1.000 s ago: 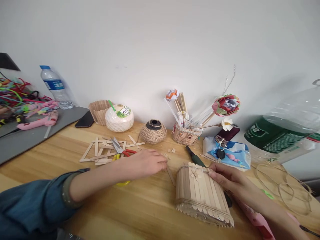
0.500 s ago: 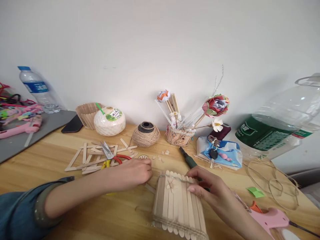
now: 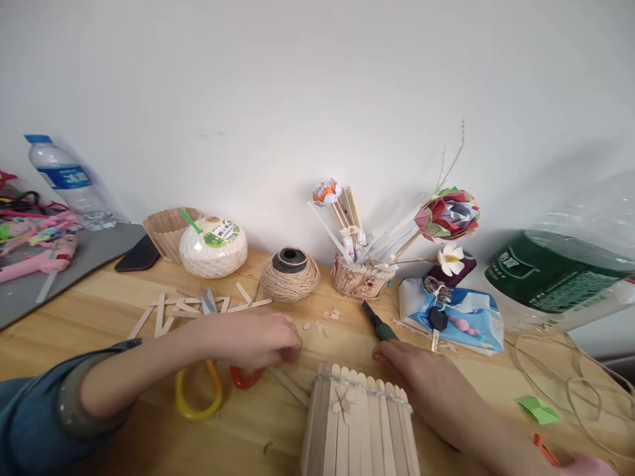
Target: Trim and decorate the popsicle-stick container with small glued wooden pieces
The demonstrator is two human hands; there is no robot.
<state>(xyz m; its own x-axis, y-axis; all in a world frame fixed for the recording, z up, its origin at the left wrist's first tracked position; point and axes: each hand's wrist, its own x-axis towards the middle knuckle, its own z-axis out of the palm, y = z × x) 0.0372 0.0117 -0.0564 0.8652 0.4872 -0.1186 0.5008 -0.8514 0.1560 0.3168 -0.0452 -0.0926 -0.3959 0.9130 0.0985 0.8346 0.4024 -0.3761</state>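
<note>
A craft-stick holder (image 3: 370, 423) stands near the front edge, a twine-like band round its top and a small wooden flower (image 3: 342, 403) on its front. My right hand (image 3: 426, 383) lies just behind its right side, over the handle of a dark green tool (image 3: 381, 326) with a black tip. Its fingertips are hidden, so I cannot see whether it grips. My left hand (image 3: 265, 340), slightly blurred, is closed with curled fingers above the table. What is in it, if anything, is hidden. Beneath that arm lie scissors with yellow (image 3: 198, 413) and red handles.
Loose craft sticks (image 3: 161, 314) lie at the left, with small wood scraps (image 3: 326, 314) mid-table. Behind stand a wrapped coconut (image 3: 213, 248), a twine spool (image 3: 290, 277) and a flower holder (image 3: 364, 277). Keys lie on a tissue pack (image 3: 471, 327); a large bottle (image 3: 560, 271) stands right.
My right hand has left the holder's front edge and moved behind it, over the green tool. My left hand stays about where it was; the round wooden piece beside it no longer shows.
</note>
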